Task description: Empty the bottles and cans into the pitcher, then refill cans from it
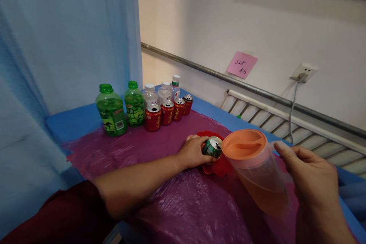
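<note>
My left hand (194, 151) is wrapped round a dark green drink can (212, 147) with an opened top. The can is over a red scalloped plate (213, 169). In my right hand (313, 171) is the handle of a clear plastic pitcher (260, 185) with an orange lid (244, 143). Brownish liquid fills its lower part. The pitcher tilts toward the can, its lid edge close beside the can's top. Whether any liquid is flowing between them I cannot tell.
Several red cans (153, 118) stand in a row at the back left. Behind them are white-capped bottles (150, 94), with two green bottles (111, 112) to the left. Purple plastic sheeting (183, 206) covers the blue table (68, 114). A railing (200, 66), radiator (274, 122) and plugged-in cord (293, 110) line the wall.
</note>
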Motion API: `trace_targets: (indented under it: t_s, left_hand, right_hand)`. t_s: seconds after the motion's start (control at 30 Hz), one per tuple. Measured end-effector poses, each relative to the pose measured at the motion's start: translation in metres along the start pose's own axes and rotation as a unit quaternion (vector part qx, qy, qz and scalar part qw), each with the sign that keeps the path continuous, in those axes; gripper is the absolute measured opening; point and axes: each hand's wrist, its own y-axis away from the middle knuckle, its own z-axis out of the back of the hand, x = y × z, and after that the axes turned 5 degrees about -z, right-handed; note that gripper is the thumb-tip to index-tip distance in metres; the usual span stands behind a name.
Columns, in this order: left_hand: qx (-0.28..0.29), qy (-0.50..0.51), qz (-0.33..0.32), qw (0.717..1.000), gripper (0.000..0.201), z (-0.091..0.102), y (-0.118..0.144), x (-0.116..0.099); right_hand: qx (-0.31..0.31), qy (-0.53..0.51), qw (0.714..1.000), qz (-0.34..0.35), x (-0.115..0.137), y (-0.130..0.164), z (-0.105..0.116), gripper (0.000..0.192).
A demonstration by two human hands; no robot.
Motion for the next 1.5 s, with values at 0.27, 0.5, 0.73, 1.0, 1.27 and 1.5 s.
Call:
trace_targets:
  t_s: [0.27, 0.5, 0.73, 1.0, 1.27, 1.5]
  left_hand:
    - [-0.002, -0.004, -0.002, 1.000, 0.074, -0.0002, -0.0003, 0.0010]
    - [-0.001, 0.006, 0.005, 1.000, 0.075, -0.0009, 0.0007, 0.0008]
    - [-0.002, 0.003, -0.003, 1.000, 0.073, -0.0012, 0.0000, 0.0016]
    - [-0.002, 0.010, 0.000, 1.000, 0.074, -0.0002, 0.0003, 0.0001]
    - [0.001, 0.010, -0.001, 1.000, 0.075, -0.0021, 0.0002, 0.0019]
    - [-0.001, 0.013, 0.004, 1.000, 0.077, -0.0016, 0.0009, -0.0001]
  right_hand:
    - [-0.001, 0.005, 1.000, -0.010, 0.0032, 0.0012, 0.0013, 0.046]
    - [-0.009, 0.008, 1.000, -0.023, 0.0051, 0.0042, 0.0007, 0.050]
    - [-0.013, -0.003, 1.000, -0.015, 0.0061, 0.0047, 0.0001, 0.050]
    - [-0.010, 0.002, 1.000, 0.002, 0.0026, 0.0021, 0.0004, 0.049]
    - [-0.013, 0.007, 1.000, -0.004, 0.0021, 0.0012, 0.0002, 0.048]
    - [-0.002, 0.010, 1.000, 0.002, 0.0007, 0.0006, -0.0003, 0.048]
